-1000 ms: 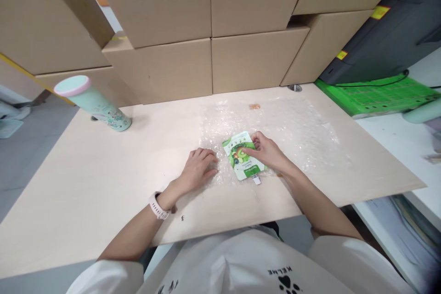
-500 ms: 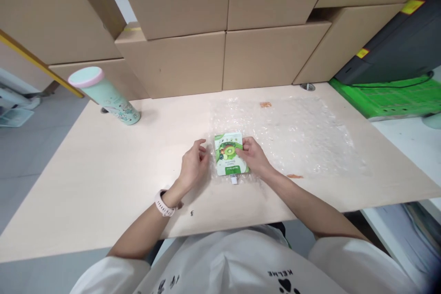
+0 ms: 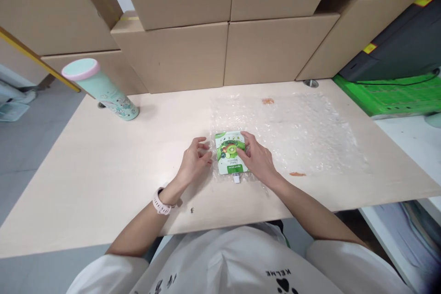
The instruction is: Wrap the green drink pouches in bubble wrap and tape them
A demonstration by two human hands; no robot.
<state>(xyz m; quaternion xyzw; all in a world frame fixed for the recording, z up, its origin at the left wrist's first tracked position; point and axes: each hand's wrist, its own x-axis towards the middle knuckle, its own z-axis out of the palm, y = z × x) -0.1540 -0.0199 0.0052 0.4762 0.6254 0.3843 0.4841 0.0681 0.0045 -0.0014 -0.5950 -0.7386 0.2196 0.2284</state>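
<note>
A white and green spouted pouch with a kiwi picture lies on the left end of a clear bubble wrap sheet. Its pale spout points toward me. My right hand grips the pouch's right side, thumb on the printed front and fingers at the far edge, partly hidden. To the left of the pouch, my left hand has curled fingers, thumb and fingertips close together at the wrap's left edge, which they appear to pinch. A pale watch band circles my left wrist.
A mint tumbler with a pink rim stands at the back left of the table. Stacked cardboard boxes line the far edge. At the right are a green crate and a dark machine. Orange tape pieces mark the wrap.
My right hand has shifted its hold slightly, its fingers now higher along the pouch's side. My left fingers have drawn together at the wrap's left edge. The view has tilted slightly.
</note>
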